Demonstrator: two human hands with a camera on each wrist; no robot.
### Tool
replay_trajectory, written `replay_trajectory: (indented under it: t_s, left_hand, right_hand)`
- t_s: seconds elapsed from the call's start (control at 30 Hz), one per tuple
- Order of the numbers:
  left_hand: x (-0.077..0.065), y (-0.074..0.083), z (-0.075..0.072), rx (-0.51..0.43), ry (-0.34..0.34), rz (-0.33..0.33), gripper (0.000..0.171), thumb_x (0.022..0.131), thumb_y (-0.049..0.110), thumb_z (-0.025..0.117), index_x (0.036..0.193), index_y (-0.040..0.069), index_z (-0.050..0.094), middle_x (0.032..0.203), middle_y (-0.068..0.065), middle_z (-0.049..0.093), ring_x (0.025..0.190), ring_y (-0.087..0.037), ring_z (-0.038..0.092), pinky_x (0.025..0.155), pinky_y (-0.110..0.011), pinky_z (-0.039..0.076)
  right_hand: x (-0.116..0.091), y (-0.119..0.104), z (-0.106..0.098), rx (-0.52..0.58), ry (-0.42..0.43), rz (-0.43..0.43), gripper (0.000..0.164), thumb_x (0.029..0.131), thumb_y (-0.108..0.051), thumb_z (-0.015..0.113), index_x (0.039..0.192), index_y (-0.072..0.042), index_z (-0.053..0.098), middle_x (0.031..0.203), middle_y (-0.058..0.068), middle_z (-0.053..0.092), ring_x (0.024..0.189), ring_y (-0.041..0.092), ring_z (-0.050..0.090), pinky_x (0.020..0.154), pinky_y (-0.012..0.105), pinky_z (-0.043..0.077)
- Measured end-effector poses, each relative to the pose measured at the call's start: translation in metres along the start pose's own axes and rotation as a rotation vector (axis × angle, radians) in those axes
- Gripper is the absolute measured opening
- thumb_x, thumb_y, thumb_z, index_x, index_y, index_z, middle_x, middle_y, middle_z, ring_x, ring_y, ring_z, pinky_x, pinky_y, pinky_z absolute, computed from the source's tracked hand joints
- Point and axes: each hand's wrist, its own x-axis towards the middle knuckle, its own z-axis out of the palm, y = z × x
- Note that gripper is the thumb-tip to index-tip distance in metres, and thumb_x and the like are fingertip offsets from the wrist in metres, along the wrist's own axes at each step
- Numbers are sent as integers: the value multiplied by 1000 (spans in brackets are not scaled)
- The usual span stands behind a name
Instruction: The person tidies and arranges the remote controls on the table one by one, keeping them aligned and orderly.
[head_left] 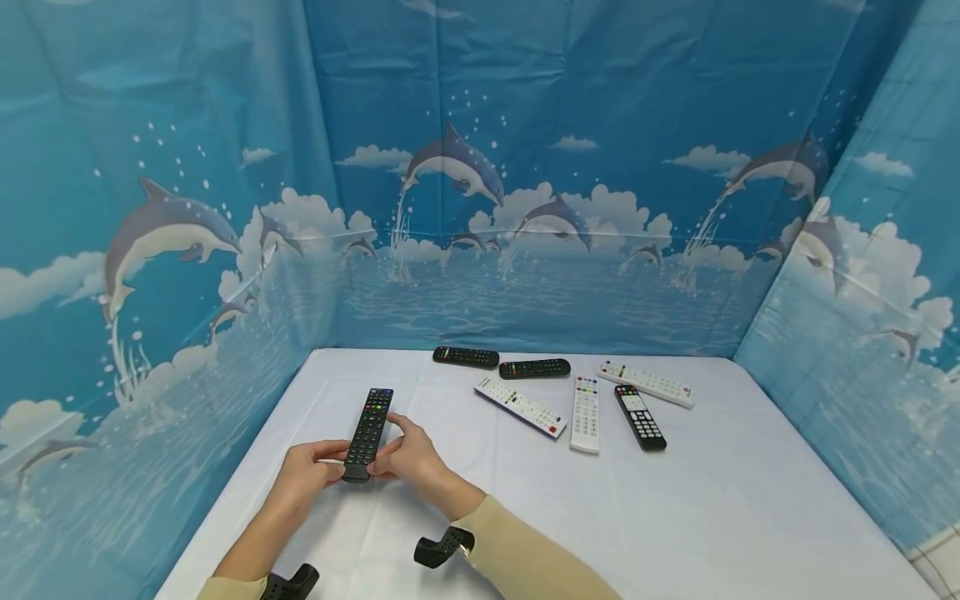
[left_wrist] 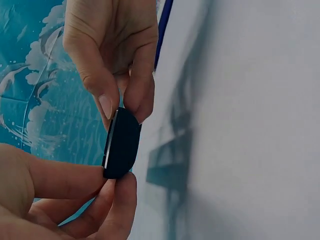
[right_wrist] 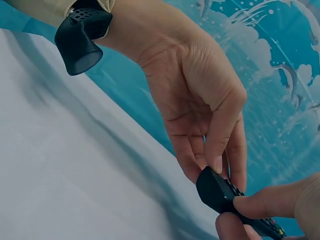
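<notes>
White tabletop [head_left: 712,508], black remote [head_left: 368,435] — pinched, left hand [head_left: 302,473] (right hand [head_left: 414,457] too)

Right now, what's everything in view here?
Tabletop: 1, white, lower half.
Held remote: 1, black, over tabletop's left.
Loose black remotes: 2, black, along the back.
White remotes: 3, white, centre to right.
White-buttoned remote: 1, black, before rightmost white one.
Dolphin backdrop: count unclear, blue, back and sides.
Tiled patch: 1, pale, lower right corner.
Sleeves: 2, beige, bottom edge.
Wrist devices: 2, black, by cuffs.
Left fingers: one set, pinching held remote's left side.
Right fingers: one set, pinching its right side.
</notes>
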Motion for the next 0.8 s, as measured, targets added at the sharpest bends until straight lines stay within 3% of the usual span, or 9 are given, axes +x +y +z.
replay_trajectory:
  t_s: [0.53, 0.8]
  left_hand:
    - [5, -25, -15, 37, -20, -88, 49, 75, -16, 61, 123, -11, 65, 102, -14, 71, 89, -20, 63, 71, -32, 57]
    - [9, -32, -16, 48, -20, -102, 46, 77, -15, 62, 122, -11, 65, 101, -14, 72, 89, -19, 66, 72, -32, 57]
  right_hand:
    - [-3, 19, 26, 45, 22, 38, 99, 66, 19, 77, 153, -2, 35, 78, 15, 70, 62, 26, 71, 61, 34, 61]
    - [0, 20, 27, -43, 22, 43, 95, 67, 18, 77, 152, 3, 36, 73, 9, 71, 60, 22, 71, 63, 30, 60]
